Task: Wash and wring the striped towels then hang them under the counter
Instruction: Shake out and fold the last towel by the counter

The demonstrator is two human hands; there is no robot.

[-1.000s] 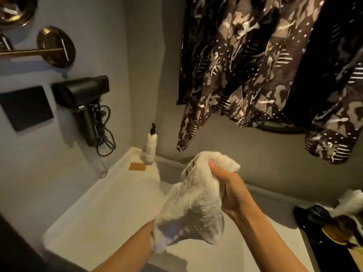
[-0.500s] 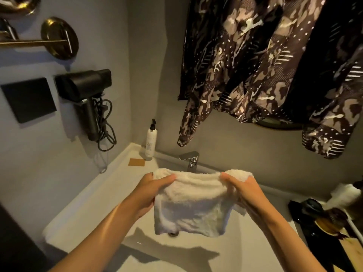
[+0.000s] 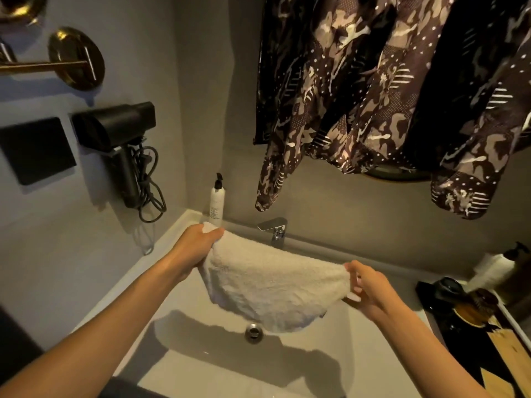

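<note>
White towel (image 3: 275, 285) held stretched at frame centre over sink (image 3: 201, 366), gripped by left hand (image 3: 195, 245) and right hand (image 3: 370, 288).

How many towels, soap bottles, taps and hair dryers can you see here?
Towel: 1, held by the left hand and right hand
Soap bottle: 1
Tap: 1
Hair dryer: 1
Total: 4

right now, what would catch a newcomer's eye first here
A fluffy white towel stretched over the white sink basin, its ends gripped by the left hand and right hand. Above it hangs a dark camouflage-print garment; a black hair dryer sits on the left wall.
</note>
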